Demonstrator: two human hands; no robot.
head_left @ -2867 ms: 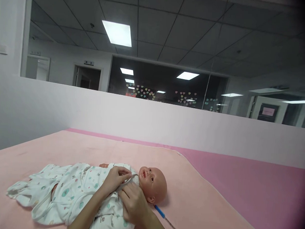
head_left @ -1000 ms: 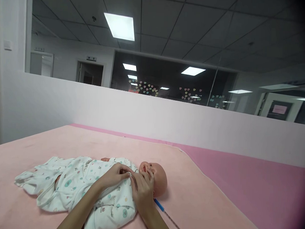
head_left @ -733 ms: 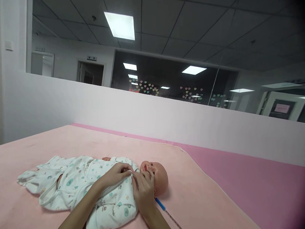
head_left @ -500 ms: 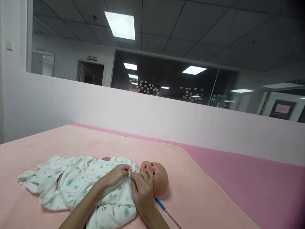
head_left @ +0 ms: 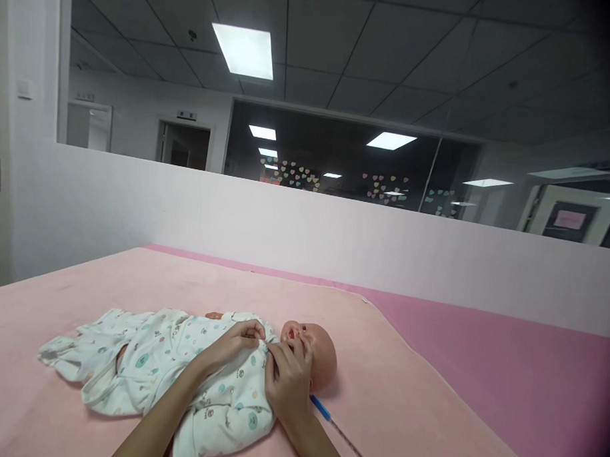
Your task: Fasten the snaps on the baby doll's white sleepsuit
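A baby doll (head_left: 325, 352) lies on its back with its head to the right, dressed in a white printed baby outfit (head_left: 228, 412). My left hand (head_left: 238, 339) rests on the doll's chest, its fingertips pinching the outfit's edge near the neck. Right beside it, my right hand (head_left: 288, 378) has its fingers bent and pinched on the same edge at the collar, partly covering the doll's face. Whatever fastening lies between the fingertips is too small to make out. The outfit's lower part spreads loosely to the left.
A thin rod with a blue end (head_left: 321, 408), like a thermometer, lies by the doll's head. Under everything is a peach blanket (head_left: 403, 405) on a pink mat (head_left: 505, 355). A low white wall (head_left: 335, 236) with a window above borders the far side.
My left fingers have lifted and curled slightly at the collar. My right hand has shifted a little to the right, its fingers bent more. The doll stays in place.
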